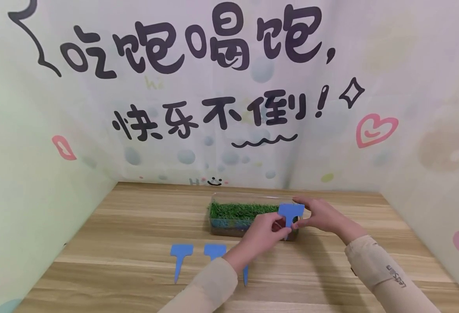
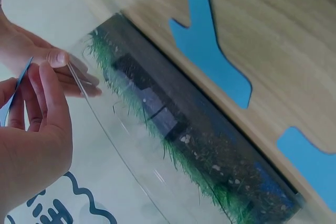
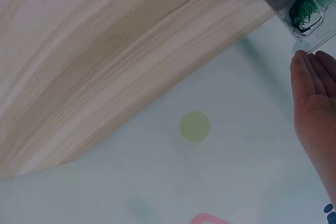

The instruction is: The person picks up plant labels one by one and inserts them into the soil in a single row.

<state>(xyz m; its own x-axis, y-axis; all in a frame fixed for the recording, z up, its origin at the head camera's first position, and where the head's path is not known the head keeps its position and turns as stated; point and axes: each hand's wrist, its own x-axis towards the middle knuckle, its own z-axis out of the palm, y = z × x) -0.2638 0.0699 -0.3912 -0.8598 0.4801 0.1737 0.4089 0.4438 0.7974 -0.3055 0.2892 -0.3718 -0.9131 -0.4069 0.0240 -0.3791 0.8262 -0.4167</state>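
Note:
My left hand [image 1: 262, 234] pinches a blue T-shaped plant label [image 1: 291, 212], its wide head up and its narrow stem down, in front of the right end of a clear plastic box [image 1: 216, 231]. Green artificial grass [image 1: 237, 211] fills the box above a dark, pebbly layer [image 2: 220, 156]. At that right end, my right hand [image 1: 325, 215] holds the box by its rim, thumb and fingers on either side. The left wrist view shows the held label [image 2: 22, 80] edge-on, above the box. Whether its tip touches the grass is hidden.
On the wooden table [image 1: 135, 208], in front of the box, lie more blue labels: one at left [image 1: 179, 256], a middle one [image 1: 214, 250] and a third [image 1: 246, 274], the latter two partly behind my left arm. A printed white backdrop [image 1: 214, 161] stands behind.

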